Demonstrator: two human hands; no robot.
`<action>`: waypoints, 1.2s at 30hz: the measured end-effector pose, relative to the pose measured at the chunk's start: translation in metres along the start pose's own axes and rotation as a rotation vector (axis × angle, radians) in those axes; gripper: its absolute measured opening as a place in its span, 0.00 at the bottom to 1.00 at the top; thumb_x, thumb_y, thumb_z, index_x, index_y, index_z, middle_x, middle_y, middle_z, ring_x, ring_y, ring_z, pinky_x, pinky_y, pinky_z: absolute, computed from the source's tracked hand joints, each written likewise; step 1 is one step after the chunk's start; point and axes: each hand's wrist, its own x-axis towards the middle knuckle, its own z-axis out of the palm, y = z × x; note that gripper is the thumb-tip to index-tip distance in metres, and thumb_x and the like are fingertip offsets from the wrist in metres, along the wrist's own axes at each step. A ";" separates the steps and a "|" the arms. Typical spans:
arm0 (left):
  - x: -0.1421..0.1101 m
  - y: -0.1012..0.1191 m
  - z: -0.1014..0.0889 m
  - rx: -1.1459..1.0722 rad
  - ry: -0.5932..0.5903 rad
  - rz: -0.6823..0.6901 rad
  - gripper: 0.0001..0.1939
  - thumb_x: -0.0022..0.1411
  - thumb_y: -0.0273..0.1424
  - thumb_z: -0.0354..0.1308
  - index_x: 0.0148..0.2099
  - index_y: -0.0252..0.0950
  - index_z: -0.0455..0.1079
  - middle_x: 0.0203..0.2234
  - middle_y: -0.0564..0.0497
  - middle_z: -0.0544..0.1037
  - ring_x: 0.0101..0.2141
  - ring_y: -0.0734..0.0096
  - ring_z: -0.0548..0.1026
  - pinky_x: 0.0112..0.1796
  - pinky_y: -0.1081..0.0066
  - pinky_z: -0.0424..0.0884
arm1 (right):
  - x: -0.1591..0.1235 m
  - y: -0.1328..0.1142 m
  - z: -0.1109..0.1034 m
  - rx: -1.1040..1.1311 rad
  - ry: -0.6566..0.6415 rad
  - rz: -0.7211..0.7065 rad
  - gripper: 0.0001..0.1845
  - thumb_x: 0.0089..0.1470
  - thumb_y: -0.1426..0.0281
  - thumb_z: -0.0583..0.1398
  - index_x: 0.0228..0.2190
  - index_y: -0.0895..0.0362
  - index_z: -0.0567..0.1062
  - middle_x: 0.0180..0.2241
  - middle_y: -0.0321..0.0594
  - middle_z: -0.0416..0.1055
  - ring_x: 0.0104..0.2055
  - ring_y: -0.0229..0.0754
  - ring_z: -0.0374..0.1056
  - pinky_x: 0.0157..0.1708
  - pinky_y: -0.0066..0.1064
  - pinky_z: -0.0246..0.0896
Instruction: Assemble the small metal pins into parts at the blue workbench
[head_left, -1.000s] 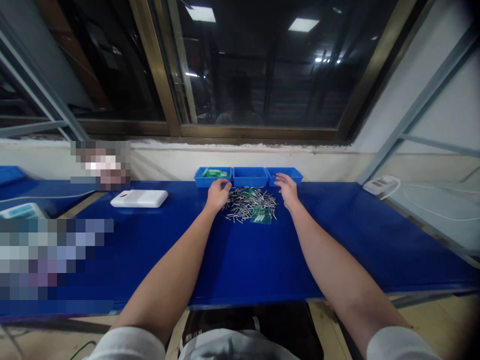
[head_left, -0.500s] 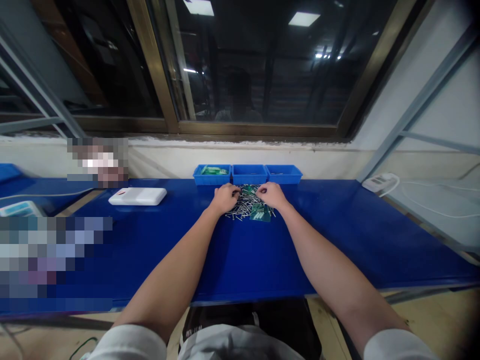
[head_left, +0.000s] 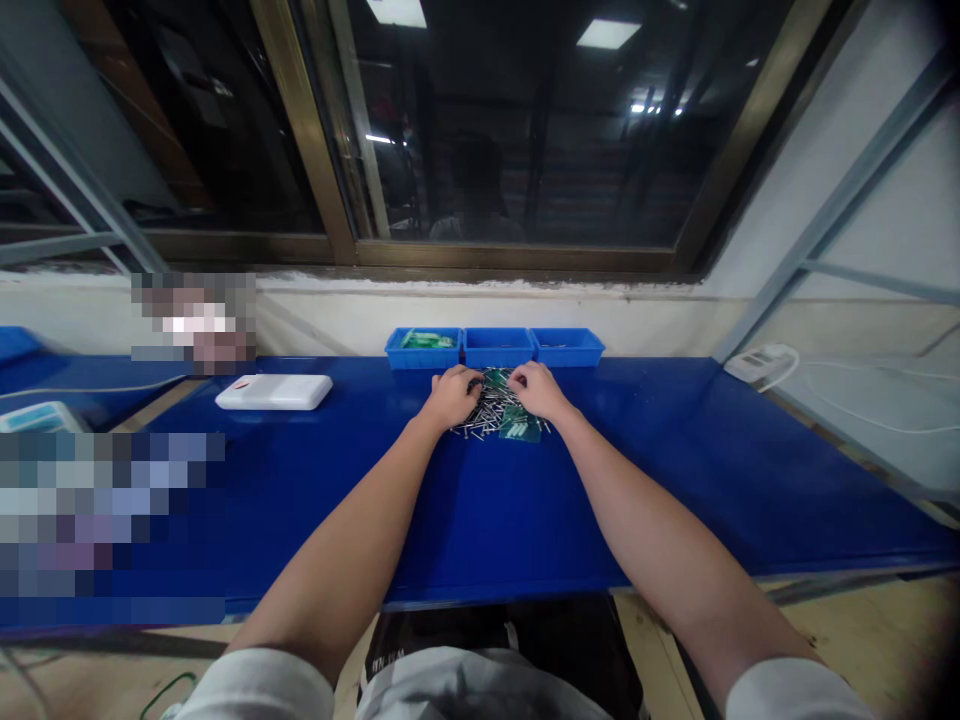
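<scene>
A pile of thin silvery screws or nails lies on the blue table between my hands. My left hand rests at its left side, fingers curled in towards the metal pieces. At the pile's right side is my right hand, its thumb and fingers pinched together; whatever they hold is too small to make out. A small green see-through packet with white pieces inside lies on the near right part of the pile. More green shows among the pieces between my fingertips.
Three blue bins stand behind the pile: the left bin has green packets, then come the middle bin and the right bin. A white power bank-like box lies left on the blue table. A white power strip sits far right.
My right hand has shifted slightly left over the pile, its fingers closer to the middle. My left hand has barely moved.
</scene>
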 end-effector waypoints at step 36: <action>0.001 0.009 -0.008 -0.008 0.068 0.024 0.20 0.68 0.40 0.39 0.37 0.37 0.69 0.34 0.47 0.77 0.40 0.62 0.72 0.41 0.66 0.61 | 0.001 -0.001 -0.017 0.820 0.225 0.290 0.11 0.41 0.63 0.61 0.25 0.57 0.78 0.25 0.38 0.75 0.28 0.40 0.67 0.29 0.29 0.60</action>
